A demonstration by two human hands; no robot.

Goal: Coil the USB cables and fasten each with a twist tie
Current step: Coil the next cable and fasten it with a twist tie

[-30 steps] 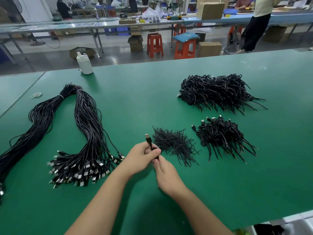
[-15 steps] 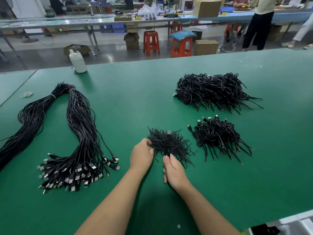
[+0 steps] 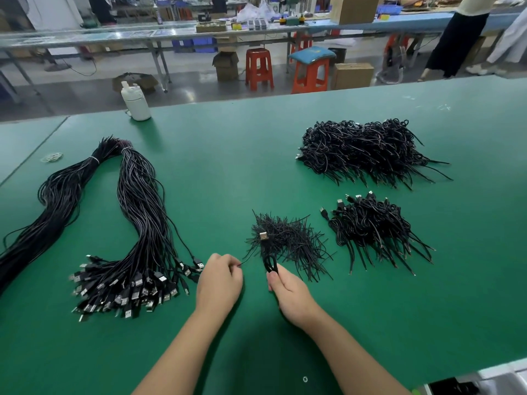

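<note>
Currently, per station:
Right hand [image 3: 288, 295]: fingers curled round the lower end of a coiled USB cable [image 3: 269, 259]; its metal plug lies over the tie pile
Left hand [image 3: 219, 280]: fingertips pinch one thin black twist tie [image 3: 248, 258], which runs up and right to the pile
Hand spacing: apart, a narrow strip of mat between them
Twist-tie pile [image 3: 288, 243]: loose, just beyond both hands (strands splay toward the near side)
Small finished pile [image 3: 373, 229]: coiled cables, right of the tie pile, a green gap between
Large finished pile [image 3: 365, 151]: farther back on the right, separate from the small one
Uncoiled bundle [image 3: 137, 223]: long cables on the left; plug ends fan out just beside the left hand
White bottle [image 3: 135, 102]: at the far edge of the green table [image 3: 228, 155]
Open room: wide bare mat at centre, and along the near edge around the forearms
</note>
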